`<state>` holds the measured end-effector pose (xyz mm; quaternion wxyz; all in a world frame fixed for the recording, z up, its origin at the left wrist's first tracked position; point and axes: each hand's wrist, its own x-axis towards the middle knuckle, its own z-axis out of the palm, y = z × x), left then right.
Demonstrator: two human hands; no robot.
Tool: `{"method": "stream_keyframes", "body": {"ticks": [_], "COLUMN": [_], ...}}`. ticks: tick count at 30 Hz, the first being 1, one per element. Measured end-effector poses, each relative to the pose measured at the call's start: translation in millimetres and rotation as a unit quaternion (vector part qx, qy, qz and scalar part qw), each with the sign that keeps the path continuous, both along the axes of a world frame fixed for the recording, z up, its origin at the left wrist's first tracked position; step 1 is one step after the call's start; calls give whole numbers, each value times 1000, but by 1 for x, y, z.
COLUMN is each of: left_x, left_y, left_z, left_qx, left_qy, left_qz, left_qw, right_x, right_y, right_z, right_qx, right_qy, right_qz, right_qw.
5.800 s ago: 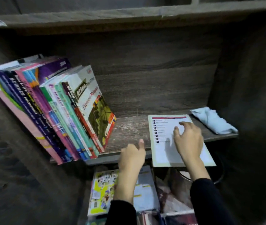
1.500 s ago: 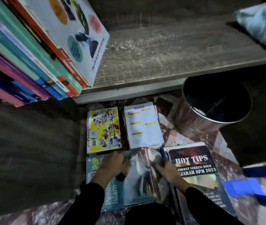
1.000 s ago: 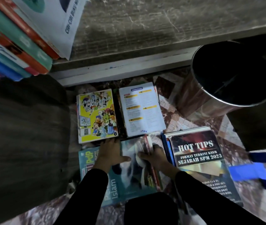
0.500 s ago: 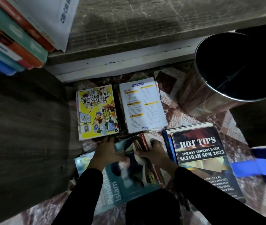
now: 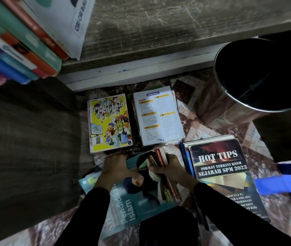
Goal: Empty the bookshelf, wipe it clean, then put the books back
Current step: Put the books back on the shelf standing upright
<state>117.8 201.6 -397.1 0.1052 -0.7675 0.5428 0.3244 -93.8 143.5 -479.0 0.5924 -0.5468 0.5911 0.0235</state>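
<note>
As we look at the floor [image 5: 199, 128] below the shelf [image 5: 158, 32], our left hand [image 5: 118, 167] grips the teal book [image 5: 141, 201] at its top edge, our right hand [image 5: 171, 168] grips the red book [image 5: 159, 156] just beside it.

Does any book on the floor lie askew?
Yes. The teal book lies crooked, turned against the straight yellow book and white book beyond it. The left hand grips its top edge; the right hand grips a red-spined book on it.

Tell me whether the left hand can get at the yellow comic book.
Probably yes: the yellow comic book lies uncovered just beyond the left hand, which must first release the teal book.
</note>
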Motion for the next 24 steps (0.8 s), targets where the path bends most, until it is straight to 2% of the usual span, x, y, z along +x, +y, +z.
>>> {"method": "stream_keyframes", "body": {"ticks": [2, 7, 11, 18, 24], "left_x": [1, -1, -4, -13, -37], "left_y": [4, 11, 16, 16, -5], "left_z": [-1, 17, 39, 102, 203], "left_qx": [-11, -16, -17, -86, -205], "left_qy": [13, 26, 42, 54, 10], "left_qz": [10, 21, 17, 16, -56], "left_qw": [1000, 999, 999, 995, 977], "right_x": [-1, 3, 0, -9, -35], "right_y": [1, 3, 8, 0, -10], "right_z": [-5, 53, 74, 145, 245], "right_qx": [13, 63, 52, -54, -178], "right_qy": [-12, -100, -142, -166, -241], "right_qz": [6, -1, -13, -8, -50], "right_qw": [1000, 993, 988, 985, 953]}}
